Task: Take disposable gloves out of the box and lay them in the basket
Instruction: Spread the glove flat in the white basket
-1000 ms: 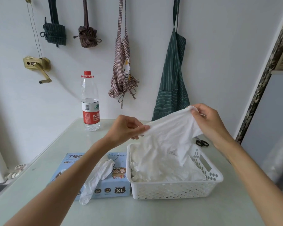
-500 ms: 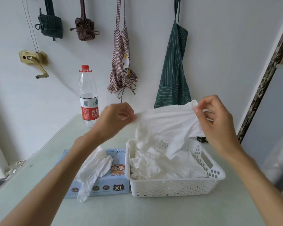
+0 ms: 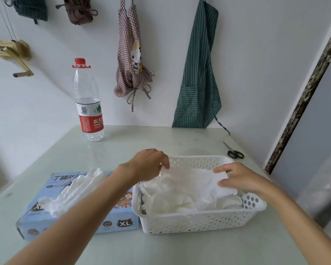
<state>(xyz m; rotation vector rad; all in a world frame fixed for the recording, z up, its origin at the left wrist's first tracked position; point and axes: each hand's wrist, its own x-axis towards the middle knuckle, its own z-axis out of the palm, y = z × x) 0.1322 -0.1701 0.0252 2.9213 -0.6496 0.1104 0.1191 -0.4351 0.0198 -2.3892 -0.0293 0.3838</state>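
Note:
A white perforated basket stands on the table at centre right, holding a pile of white disposable gloves. On top of the pile lies one spread white glove. My left hand pinches the glove's left edge at the basket's far left corner. My right hand holds its right edge between thumb and fingers, low over the basket. Left of the basket lies the light blue glove box marked XL, with a white glove hanging out of its top opening.
A water bottle with a red cap stands at the table's far left. Black-handled scissors lie at the far right behind the basket. Aprons and bundles hang on the wall. The table's right edge runs close to the basket.
Both hands have come down with the spread glove from chest height onto the pile in the basket. The camera has tilted downward and closer.

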